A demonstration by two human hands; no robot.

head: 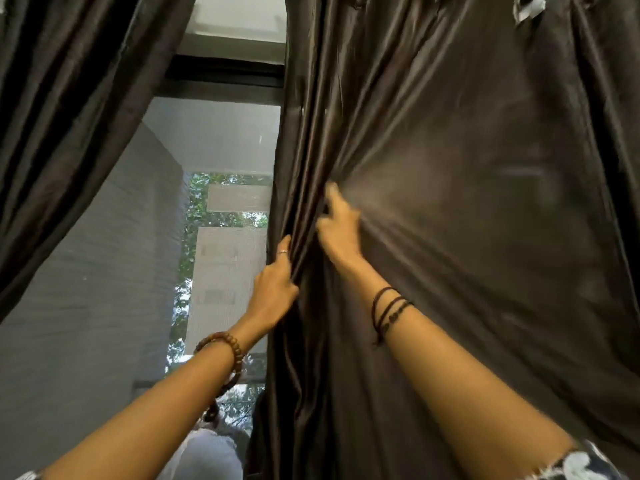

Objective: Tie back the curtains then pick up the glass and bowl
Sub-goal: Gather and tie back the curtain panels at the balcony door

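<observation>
Window (221, 140) backdrop, 12 o'clock. Curtains, two: right curtain (467, 202) at 3 o'clock, left curtain (62, 98) at 10. Our left hand (273, 292) fingers clamp its inner edge; right hand (337, 226) bunches pleats, blurred. Slick fabric may slip loose. Glass, bowl: none visible.

Brown bead bracelet (221, 344) left; dark cord bracelets (389, 311), patterned sleeve (575, 464) right.

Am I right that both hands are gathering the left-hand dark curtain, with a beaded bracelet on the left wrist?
Not quite: the head view shows the left hand and right hand gathering the right-hand curtain, not the left-hand one. The beaded bracelet is indeed on the left wrist.
</observation>
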